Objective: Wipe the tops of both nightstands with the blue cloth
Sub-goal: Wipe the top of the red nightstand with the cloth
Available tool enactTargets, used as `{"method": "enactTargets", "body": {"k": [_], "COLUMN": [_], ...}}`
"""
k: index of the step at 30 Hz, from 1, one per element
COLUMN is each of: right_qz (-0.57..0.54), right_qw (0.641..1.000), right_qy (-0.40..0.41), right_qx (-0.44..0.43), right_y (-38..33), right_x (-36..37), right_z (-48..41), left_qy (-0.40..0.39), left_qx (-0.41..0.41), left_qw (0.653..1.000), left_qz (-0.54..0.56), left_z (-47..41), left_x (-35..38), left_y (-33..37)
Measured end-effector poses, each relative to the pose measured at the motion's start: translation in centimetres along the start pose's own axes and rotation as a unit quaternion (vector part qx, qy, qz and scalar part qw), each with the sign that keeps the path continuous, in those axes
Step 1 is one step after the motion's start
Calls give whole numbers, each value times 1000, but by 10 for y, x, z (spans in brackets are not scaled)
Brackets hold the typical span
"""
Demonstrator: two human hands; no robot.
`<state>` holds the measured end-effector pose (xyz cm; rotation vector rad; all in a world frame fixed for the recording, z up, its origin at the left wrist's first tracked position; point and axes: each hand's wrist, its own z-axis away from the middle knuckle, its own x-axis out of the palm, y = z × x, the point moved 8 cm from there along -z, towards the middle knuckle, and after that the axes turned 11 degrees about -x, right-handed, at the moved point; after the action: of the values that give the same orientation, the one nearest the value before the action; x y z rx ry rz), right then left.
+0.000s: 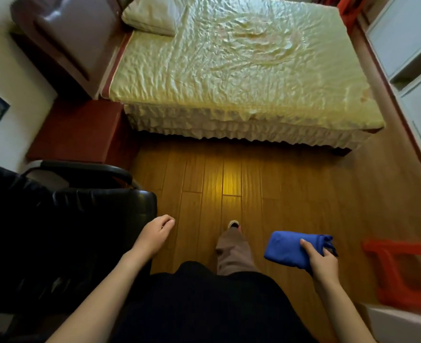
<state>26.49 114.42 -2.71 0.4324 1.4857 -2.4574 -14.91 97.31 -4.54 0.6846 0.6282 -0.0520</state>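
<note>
A folded blue cloth hangs over the wooden floor at the lower right, with my right hand shut on its right end, thumb on top. My left hand is held out low at the centre left, holding nothing, its fingers loosely curled and apart. One dark red nightstand stands at the left, between the wall and the bed, well ahead of both hands; its top looks bare. The second nightstand is out of sight.
A bed with a yellow cover and a pillow fills the upper middle. A black leather chair stands at my left, close to my left arm. A red plastic stool sits at the right. White cabinets line the right wall.
</note>
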Motion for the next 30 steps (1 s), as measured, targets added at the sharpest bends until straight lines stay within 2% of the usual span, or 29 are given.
{"method": "enactTargets", "body": {"k": [5, 9, 13, 18, 23, 30], "right_qz": [37, 75, 123, 166, 219, 299], "right_qw": [995, 969, 921, 860, 820, 797], "right_qy": [-84, -222, -349, -458, -495, -449], "right_qx": [-25, -81, -122, -150, -185, -271], "right_y": [-80, -167, -231, -273, -306, -392], "right_x": [60, 155, 256, 378, 484, 596], "right_z": [-108, -161, -176, -173, -177, -206], "left_qy": [41, 100, 161, 235, 273, 285], "left_qx": [-78, -160, -236, -317, -330, -317], "left_qw": [994, 972, 932, 860, 814, 805], "left_qz": [71, 139, 221, 325, 393, 411], "left_z": [-50, -66, -62, -65, -115, -219], "left_x": [-2, -8, -16, -26, -57, -163], "left_y": [35, 38, 27, 4, -5, 2]}}
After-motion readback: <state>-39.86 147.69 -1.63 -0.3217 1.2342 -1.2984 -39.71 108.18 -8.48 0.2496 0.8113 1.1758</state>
